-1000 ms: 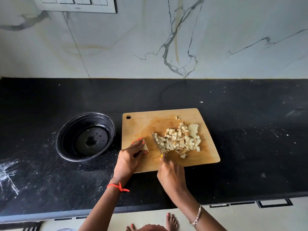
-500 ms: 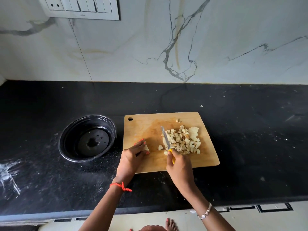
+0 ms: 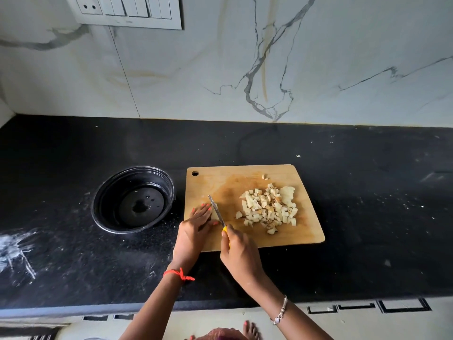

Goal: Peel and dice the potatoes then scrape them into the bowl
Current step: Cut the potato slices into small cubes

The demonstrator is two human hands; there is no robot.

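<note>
A wooden cutting board (image 3: 245, 177) lies on the black counter. A heap of diced potato (image 3: 269, 208) covers its right half. My left hand (image 3: 196, 224) presses a small pale potato piece (image 3: 214, 214) onto the board's left part, fingers curled over it. My right hand (image 3: 239, 251) grips a yellow-handled knife (image 3: 217, 210), its blade resting against the right side of that piece. A black bowl (image 3: 133, 200) stands empty just left of the board.
The black counter (image 3: 367, 204) runs to a marble backsplash with a switch panel (image 3: 127, 11) at the top left. White smears mark the counter's left front. Specks lie on its right side. The counter's front edge is below my wrists.
My right hand has swung the knife left, away from the diced heap, and set the blade beside the piece under my left hand. The left hand has stayed put.
</note>
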